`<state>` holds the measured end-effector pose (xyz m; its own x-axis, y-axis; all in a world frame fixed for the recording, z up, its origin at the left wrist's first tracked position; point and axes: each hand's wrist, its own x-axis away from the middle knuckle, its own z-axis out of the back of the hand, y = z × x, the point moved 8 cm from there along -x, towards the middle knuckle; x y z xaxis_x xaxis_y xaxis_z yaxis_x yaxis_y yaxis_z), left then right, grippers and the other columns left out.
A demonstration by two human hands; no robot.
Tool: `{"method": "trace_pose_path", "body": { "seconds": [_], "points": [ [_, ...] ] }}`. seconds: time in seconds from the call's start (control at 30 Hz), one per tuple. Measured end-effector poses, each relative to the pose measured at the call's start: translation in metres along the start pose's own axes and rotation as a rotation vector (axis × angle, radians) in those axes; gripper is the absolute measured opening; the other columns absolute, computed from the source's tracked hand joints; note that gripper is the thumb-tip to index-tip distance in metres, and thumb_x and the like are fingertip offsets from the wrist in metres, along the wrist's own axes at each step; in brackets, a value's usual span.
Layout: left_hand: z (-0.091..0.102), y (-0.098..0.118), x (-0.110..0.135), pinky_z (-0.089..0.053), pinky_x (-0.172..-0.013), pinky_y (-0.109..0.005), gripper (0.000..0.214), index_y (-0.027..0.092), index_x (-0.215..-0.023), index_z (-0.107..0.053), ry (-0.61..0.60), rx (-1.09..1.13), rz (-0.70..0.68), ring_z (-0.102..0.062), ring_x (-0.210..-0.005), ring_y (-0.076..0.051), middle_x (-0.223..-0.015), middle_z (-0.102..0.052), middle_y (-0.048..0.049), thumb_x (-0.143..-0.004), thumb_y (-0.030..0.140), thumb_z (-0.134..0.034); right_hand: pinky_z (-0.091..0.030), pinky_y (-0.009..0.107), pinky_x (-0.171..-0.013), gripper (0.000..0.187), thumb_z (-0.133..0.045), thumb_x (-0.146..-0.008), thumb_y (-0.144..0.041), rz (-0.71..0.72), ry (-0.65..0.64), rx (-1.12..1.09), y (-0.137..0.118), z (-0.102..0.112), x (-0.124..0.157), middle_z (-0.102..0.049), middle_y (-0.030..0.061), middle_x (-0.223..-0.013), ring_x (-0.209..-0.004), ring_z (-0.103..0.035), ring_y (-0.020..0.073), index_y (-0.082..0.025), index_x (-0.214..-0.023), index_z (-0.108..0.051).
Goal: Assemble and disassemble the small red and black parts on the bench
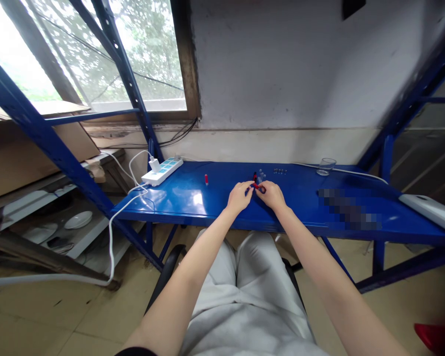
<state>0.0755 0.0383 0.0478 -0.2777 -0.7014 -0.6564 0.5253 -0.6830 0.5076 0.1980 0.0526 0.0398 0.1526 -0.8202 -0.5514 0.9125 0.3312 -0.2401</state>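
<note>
My left hand (239,196) and my right hand (272,195) meet over the blue table (222,173), fingertips pinched together. Between them is a small red piece (256,186) with dark parts; its kind is too small to make out. Both hands seem closed on it, partly hiding it. Just behind the fingers are a small dark-and-red piece (254,176) and several little clear pieces (261,175). A short red cylinder with a pale lower end (206,179) stands to the left. Several tiny pieces (281,171) lie in a row behind my right hand.
A white power strip (162,171) with a plugged-in charger sits at the table's left end, its cable hanging down. A clear glass (326,166) stands at the back right. A blurred-out dark object (348,210) and a white flat item (432,210) lie further right.
</note>
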Motion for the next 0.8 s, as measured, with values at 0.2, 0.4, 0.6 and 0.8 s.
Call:
{"method": "trace_pose_path", "body": {
  "seconds": [0.2,0.4,0.6,0.8],
  "points": [
    [0.000,-0.001,0.000,-0.044,-0.077,-0.027,0.014,0.020,-0.091,-0.061,-0.004,-0.012,0.018,-0.054,-0.084,-0.015,-0.085,-0.064,-0.0016,-0.082,0.021,-0.049,-0.033,0.026,-0.065,0.017,-0.047,-0.079,-0.025,0.027,-0.030,-0.006,-0.003,-0.001,0.001,-0.058,0.0040,-0.070,-0.071,-0.051,0.0170,-0.018,-0.084,-0.062],
    [0.000,-0.004,-0.001,-0.043,-0.074,-0.026,0.014,0.019,-0.091,-0.059,0.006,0.004,0.028,-0.053,-0.081,-0.014,-0.082,-0.064,-0.0013,-0.081,0.021,-0.050,-0.031,0.025,-0.064,0.018,-0.046,-0.080,-0.026,0.059,-0.046,0.030,-0.006,-0.003,0.001,-0.058,0.0041,-0.068,-0.069,-0.050,0.0163,-0.017,-0.081,-0.062],
    [-0.002,-0.009,-0.005,-0.044,-0.075,-0.026,0.013,0.019,-0.087,-0.061,-0.043,-0.045,0.075,-0.054,-0.080,-0.014,-0.080,-0.065,-0.0010,-0.080,0.022,-0.051,-0.029,0.026,-0.063,0.019,-0.047,-0.081,-0.026,0.144,-0.046,0.084,-0.014,-0.004,0.002,-0.060,0.0052,-0.070,-0.068,-0.051,0.0160,-0.017,-0.077,-0.063],
    [0.018,-0.002,-0.040,-0.042,-0.077,-0.030,0.013,0.020,-0.083,-0.065,-0.231,-0.256,0.006,-0.054,-0.083,-0.017,-0.080,-0.066,-0.0025,-0.077,0.024,-0.053,-0.031,0.027,-0.063,0.025,-0.046,-0.084,-0.032,0.132,-0.021,-0.021,-0.018,0.001,0.002,-0.060,0.0049,-0.072,-0.070,-0.053,0.0167,-0.016,-0.093,-0.062]
  ]
}}
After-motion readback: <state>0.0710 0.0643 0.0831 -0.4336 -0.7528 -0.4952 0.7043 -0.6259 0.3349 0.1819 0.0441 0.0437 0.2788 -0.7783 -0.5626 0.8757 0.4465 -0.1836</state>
